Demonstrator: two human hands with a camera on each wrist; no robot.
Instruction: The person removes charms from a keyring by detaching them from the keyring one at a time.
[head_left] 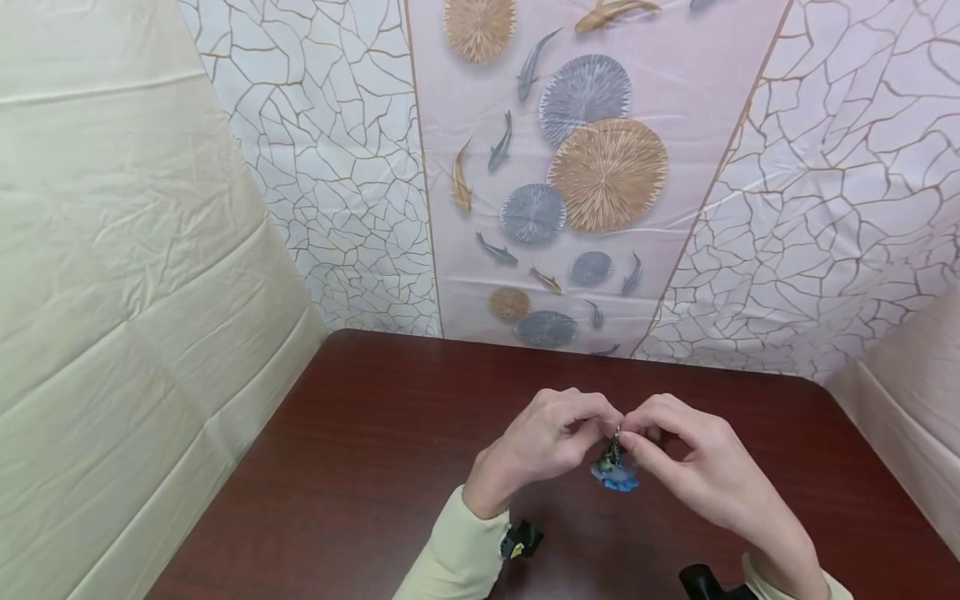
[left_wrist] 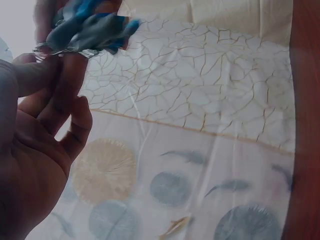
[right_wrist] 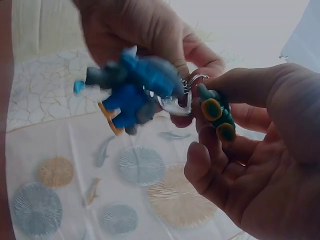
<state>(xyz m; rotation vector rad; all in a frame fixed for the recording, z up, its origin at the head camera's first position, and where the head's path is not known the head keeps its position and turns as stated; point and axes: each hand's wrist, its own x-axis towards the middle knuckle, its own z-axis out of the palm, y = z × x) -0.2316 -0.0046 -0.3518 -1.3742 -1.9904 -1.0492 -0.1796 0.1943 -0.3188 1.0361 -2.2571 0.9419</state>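
Note:
A keychain with a blue toy figure (right_wrist: 142, 80) hangs between the two hands, its metal ring (right_wrist: 199, 78) and clasp (right_wrist: 175, 107) at their fingertips. My left hand (head_left: 551, 437) pinches the keychain by its metal fittings. My right hand (head_left: 701, 462) meets it from the other side. Between the right thumb and fingers sits a small green figure (right_wrist: 218, 114) with orange-rimmed round ends, close against the ring. From above, the blue part (head_left: 615, 477) dangles below the fingertips. In the left wrist view the figure (left_wrist: 92, 30) is blurred and partly cut off.
Under the hands is a dark red-brown table (head_left: 360, 467). A patterned cloth (head_left: 360, 167) with fish and round leaf shapes hangs behind it, and a plain cream cloth (head_left: 135, 292) stands along the left. Black straps or devices (head_left: 521, 540) sit at the wrists.

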